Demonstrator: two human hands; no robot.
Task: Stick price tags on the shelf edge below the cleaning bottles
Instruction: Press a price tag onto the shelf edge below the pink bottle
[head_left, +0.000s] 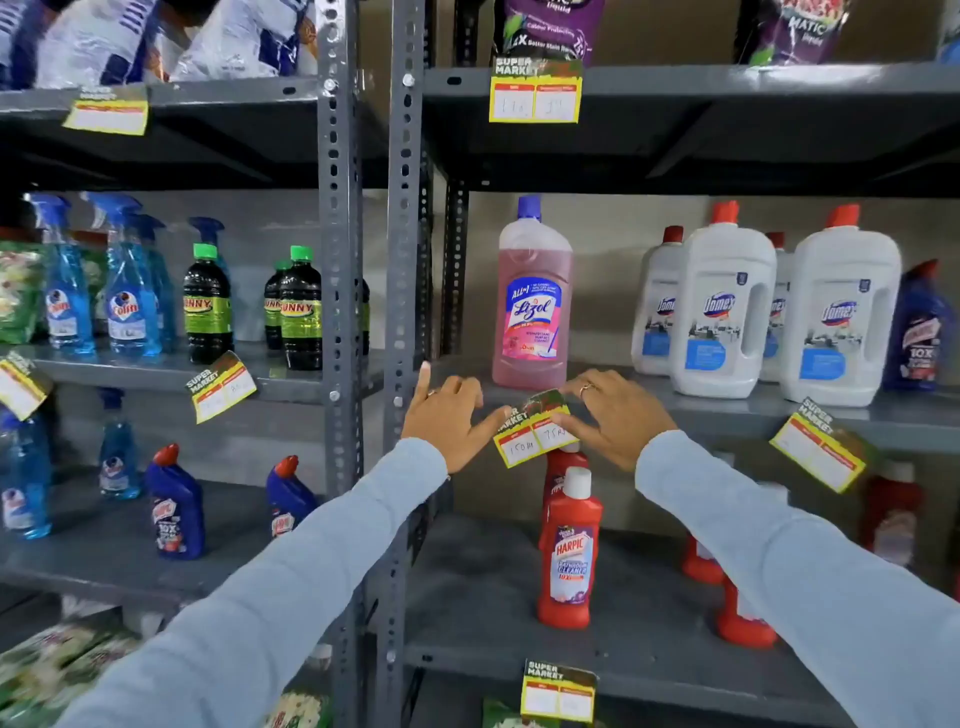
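A yellow and green price tag (530, 434) with handwritten figures lies tilted against the grey shelf edge (727, 415), just below a pink Lizol bottle (535, 301). My left hand (447, 421) touches the tag's left end with the thumb, the other fingers spread over the shelf. My right hand (613, 410) presses the tag's right end with thumb and fingers. Both sleeves are light blue.
White Domex bottles (722, 306) stand to the right on the same shelf, above another tilted tag (818, 449). Red Harpic bottles (569, 551) fill the shelf below. Grey perforated uprights (340, 260) divide off the left bay with blue spray bottles (127, 286) and dark bottles (301, 312).
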